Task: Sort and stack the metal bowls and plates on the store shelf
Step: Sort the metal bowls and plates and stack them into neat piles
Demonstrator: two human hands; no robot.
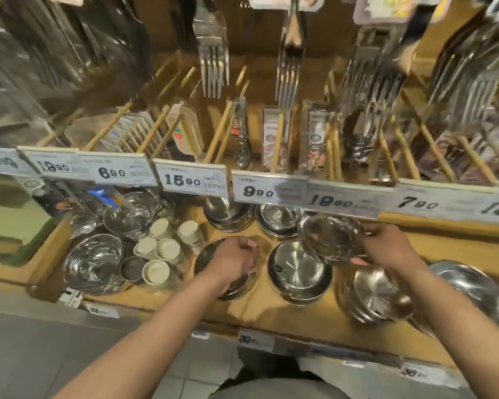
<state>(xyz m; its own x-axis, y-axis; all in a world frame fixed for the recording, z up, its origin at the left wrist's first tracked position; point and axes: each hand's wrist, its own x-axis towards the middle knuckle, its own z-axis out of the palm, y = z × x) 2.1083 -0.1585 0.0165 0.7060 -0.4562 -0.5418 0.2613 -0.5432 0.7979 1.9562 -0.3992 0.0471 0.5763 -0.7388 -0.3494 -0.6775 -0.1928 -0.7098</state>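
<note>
Metal bowl (pixel 329 239) is up off the shelf (pixel 271 315), tilted on edge with its hollow toward me, in my right hand (pixel 386 246): fingers curled over the far rim, thumb under the near one. Directly below and slightly left of it sits the steel bowl stack (pixel 298 273), so I judge the move is a short drop leftward and down. My left hand (pixel 236 254) rests on the dark-lined plate (pixel 228 272), fingers loosely curled over it; whether they pinch it, I can't tell.
</note>
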